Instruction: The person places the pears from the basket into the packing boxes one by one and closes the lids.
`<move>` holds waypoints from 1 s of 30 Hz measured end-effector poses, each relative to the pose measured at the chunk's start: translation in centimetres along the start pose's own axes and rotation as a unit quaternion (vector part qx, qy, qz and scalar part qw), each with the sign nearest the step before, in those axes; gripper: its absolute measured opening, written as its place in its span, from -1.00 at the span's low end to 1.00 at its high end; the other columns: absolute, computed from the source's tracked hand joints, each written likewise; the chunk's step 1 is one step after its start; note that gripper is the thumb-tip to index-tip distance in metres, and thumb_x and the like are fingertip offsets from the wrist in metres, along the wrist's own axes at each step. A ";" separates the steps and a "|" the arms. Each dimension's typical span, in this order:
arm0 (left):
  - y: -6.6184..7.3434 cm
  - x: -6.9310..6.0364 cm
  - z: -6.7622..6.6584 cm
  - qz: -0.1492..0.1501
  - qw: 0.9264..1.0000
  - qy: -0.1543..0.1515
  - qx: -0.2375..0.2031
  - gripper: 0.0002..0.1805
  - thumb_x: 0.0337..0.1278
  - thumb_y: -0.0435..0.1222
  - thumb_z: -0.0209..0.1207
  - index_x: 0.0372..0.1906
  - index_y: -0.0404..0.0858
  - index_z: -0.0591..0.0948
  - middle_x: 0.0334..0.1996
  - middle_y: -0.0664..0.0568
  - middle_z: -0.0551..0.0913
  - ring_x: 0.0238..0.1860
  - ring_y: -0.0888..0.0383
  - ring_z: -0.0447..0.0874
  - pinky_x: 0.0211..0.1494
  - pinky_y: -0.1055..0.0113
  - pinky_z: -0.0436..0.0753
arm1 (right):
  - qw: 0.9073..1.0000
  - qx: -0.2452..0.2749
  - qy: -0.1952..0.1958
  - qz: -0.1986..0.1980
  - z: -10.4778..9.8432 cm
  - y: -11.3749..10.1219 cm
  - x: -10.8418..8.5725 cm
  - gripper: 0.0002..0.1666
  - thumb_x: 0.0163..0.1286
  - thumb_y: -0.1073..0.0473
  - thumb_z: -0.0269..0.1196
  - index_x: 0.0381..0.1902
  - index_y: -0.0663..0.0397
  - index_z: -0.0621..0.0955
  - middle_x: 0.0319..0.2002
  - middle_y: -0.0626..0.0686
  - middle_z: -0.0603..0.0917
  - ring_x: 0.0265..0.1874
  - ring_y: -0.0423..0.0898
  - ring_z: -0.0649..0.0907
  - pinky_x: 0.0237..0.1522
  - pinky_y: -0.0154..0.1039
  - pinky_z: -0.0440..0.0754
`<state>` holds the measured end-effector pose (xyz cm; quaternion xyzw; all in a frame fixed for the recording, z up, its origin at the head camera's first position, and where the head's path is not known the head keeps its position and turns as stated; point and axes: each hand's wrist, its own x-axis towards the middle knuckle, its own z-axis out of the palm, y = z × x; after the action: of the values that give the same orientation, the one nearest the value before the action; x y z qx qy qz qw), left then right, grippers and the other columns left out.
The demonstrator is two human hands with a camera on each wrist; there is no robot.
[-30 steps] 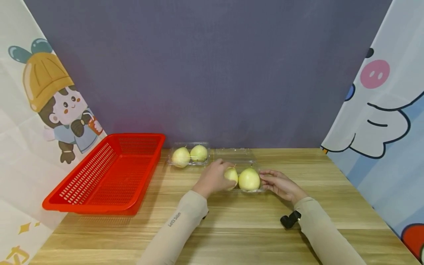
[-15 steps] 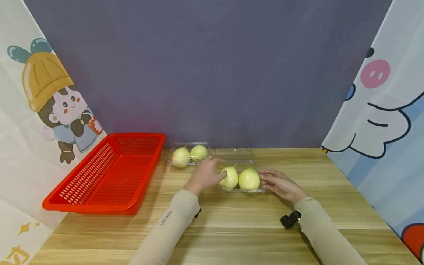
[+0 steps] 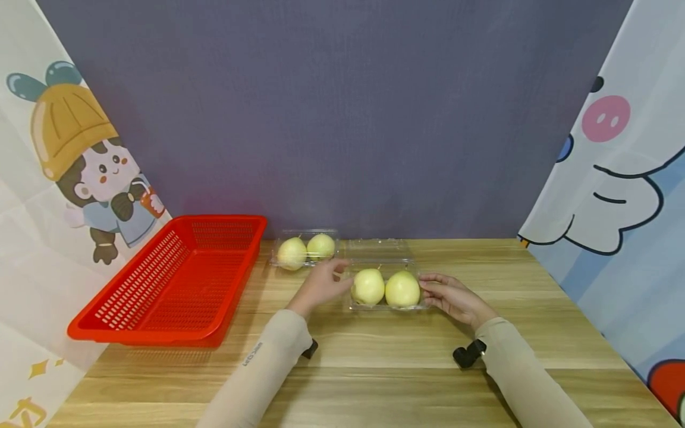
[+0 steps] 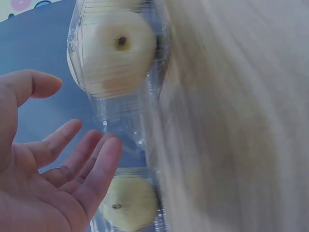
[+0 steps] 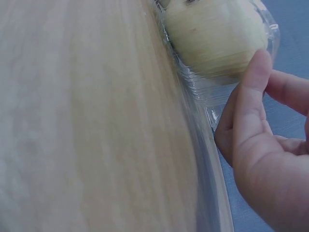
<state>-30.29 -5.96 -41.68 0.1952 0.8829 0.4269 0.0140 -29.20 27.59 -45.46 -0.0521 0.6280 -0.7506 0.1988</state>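
Note:
Two pale yellow-green pears, the left pear (image 3: 368, 287) and the right pear (image 3: 403, 289), sit side by side in a clear plastic clamshell box (image 3: 357, 307). Its transparent lid (image 3: 377, 251) is folded back. My left hand (image 3: 321, 285) is just left of the box, fingers parted and nothing held; in the left wrist view, a gap separates its fingers (image 4: 99, 169) from the nearer pear (image 4: 116, 53). On the box's right side rest the fingertips of my right hand (image 3: 452, 300), beside the right pear; the right wrist view shows its fingers (image 5: 253, 92) at the plastic edge.
Behind and to the left stands another clear box (image 3: 305, 263) with two pears. A red perforated plastic basket (image 3: 232, 309) sits at the left of the wooden table (image 3: 396, 380). A grey-blue wall panel (image 3: 342, 119) rises behind the table.
My left hand has let go of the left pear and drawn away to the left, uncovering that pear in the box. The right hand stays at the box's right side.

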 end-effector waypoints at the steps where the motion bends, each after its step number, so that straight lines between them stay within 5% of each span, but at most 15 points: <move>1: -0.1 0.0 0.0 -0.004 1.000 -0.001 -0.008 -0.47 0.30 -0.15 0.25 0.31 -0.24 0.54 0.15 -0.23 0.58 0.06 -0.14 0.62 0.06 0.02 0.64 | 1.000 0.000 0.000 0.000 0.0 0.0 0.0 -0.53 0.56 0.34 0.07 0.31 0.44 0.27 -0.20 0.03 0.61 -0.32 -0.23 0.64 -0.22 -0.41 0.66; 6: -0.6 -0.5 0.4 -0.054 0.992 -0.022 -0.115 -0.39 0.35 -0.12 0.21 0.40 -0.26 0.43 0.15 -0.21 0.54 0.06 -0.15 0.61 0.04 0.05 0.67 | 1.000 -0.001 -0.005 -0.004 0.0 0.0 -0.1 -0.48 0.56 0.36 0.05 0.36 0.50 0.21 -0.18 0.03 0.61 -0.30 -0.24 0.64 -0.20 -0.42 0.66; 10: -0.8 -0.6 0.8 -0.098 0.962 -0.039 -0.253 -0.32 0.36 -0.19 0.19 0.47 -0.36 0.29 0.18 -0.29 0.47 0.09 -0.19 0.60 0.10 0.04 0.65 | 1.000 0.000 -0.003 -0.001 0.0 -0.1 -0.1 -0.49 0.56 0.35 0.06 0.35 0.48 0.22 -0.19 0.03 0.62 -0.31 -0.24 0.65 -0.21 -0.42 0.66; 13: -0.9 -0.6 1.1 -0.110 0.943 -0.047 -0.309 -0.31 0.38 -0.23 0.15 0.48 -0.43 0.22 0.18 -0.32 0.47 0.10 -0.17 0.59 0.13 0.05 0.64 | 1.000 0.000 0.002 0.002 0.0 -0.1 -0.1 -0.49 0.56 0.34 0.07 0.34 0.46 0.23 -0.20 0.03 0.62 -0.31 -0.24 0.65 -0.22 -0.42 0.66; 19: -1.2 -0.3 1.4 -0.138 0.926 -0.052 -0.348 -0.33 0.44 -0.25 0.09 0.50 -0.43 0.17 0.17 -0.28 0.46 0.04 -0.05 0.58 0.11 0.14 0.65 | 1.000 -0.004 0.003 0.003 0.0 -0.1 0.0 -0.48 0.56 0.34 0.06 0.35 0.48 0.21 -0.18 0.04 0.61 -0.31 -0.23 0.64 -0.22 -0.41 0.66; 30: -2.1 0.1 2.4 -0.148 0.913 -0.049 -0.377 -0.37 0.50 -0.32 0.04 0.47 -0.54 0.14 0.06 -0.22 0.42 -0.18 0.11 0.51 -0.03 0.29 0.67 | 1.000 -0.003 -0.002 0.002 -0.1 0.0 0.0 -0.48 0.56 0.33 0.08 0.34 0.49 0.22 -0.19 0.04 0.62 -0.31 -0.23 0.65 -0.22 -0.41 0.67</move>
<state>-30.58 -5.32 -44.77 0.0628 0.6730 0.7113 0.1929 -29.25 27.65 -45.44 -0.0523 0.6297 -0.7484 0.2015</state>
